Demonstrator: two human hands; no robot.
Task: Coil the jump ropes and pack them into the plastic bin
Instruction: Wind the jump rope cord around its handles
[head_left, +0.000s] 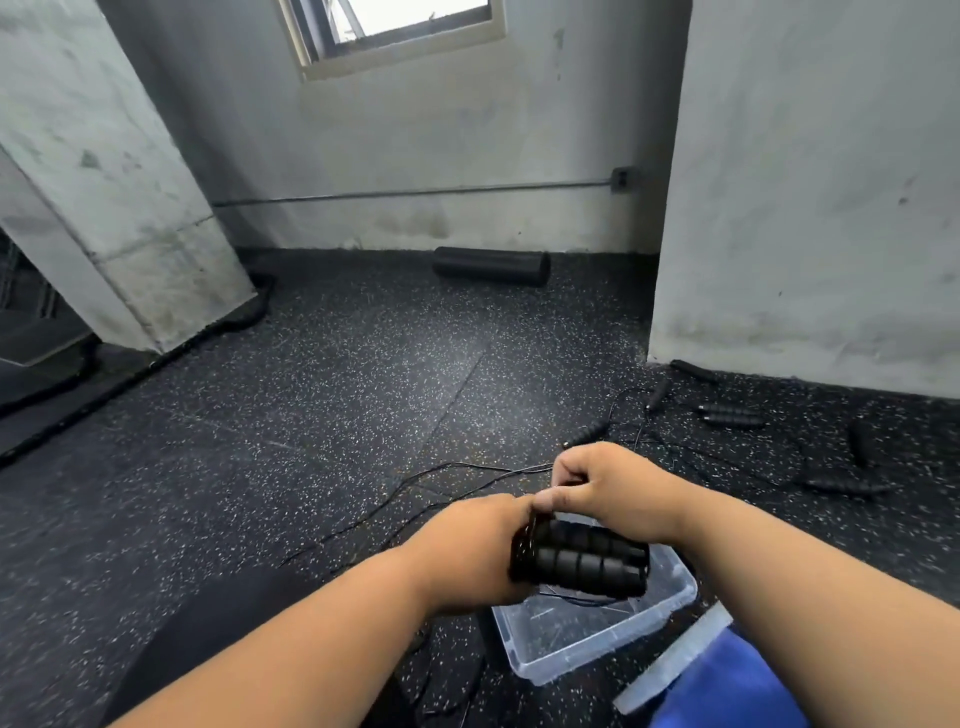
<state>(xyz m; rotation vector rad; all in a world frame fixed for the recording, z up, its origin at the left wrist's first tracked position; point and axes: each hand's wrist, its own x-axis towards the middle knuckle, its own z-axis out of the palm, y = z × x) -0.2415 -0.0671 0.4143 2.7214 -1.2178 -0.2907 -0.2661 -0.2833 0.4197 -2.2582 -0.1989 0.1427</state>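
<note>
Ropes (727, 415) mostly lie loose on the floor at 2 o'clock and the bin (592, 631) looks near empty, while left hand (478, 551) clasps paired handles (587, 558) and right hand (613, 488) pinches the cord.

Speckled floor (337, 374): clear bin (670, 605), loose jump ropes (732, 415), foam roller (491, 266).

Two black jump rope handles (587, 564) lie side by side, bumpy and thick, held up just over the clear plastic bin (597, 631). Their thin black cord (415, 480) trails away across the speckled floor. The bin sits open on the floor with a bit of thin cord inside. More black jump ropes (727, 415) lie loose and tangled on the floor, farther to the right.
</note>
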